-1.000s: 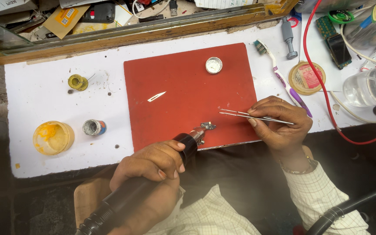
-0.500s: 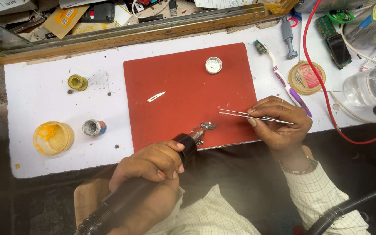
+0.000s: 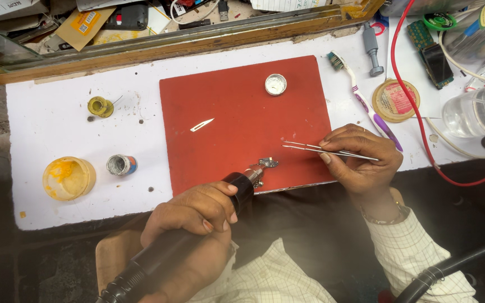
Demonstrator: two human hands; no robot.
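Component (image 3: 267, 163), small, metal, near red mat's (image 3: 242, 123) front edge: nozzle of hot-air tool (image 3: 197, 235), gripped in left hand (image 3: 195, 210), just beside it; tweezers (image 3: 326, 150) pinched in right hand (image 3: 363, 160), tips pointing leftward, slightly farther off.

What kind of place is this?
Probably a small electronics repair bench. The left hand holds a black heating tool over a tiny metal part on a red mat, the right hand holds tweezers, and a circuit board lies nearby.

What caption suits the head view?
Left hand aims hot-air tool at small part; right hand holds tweezers.
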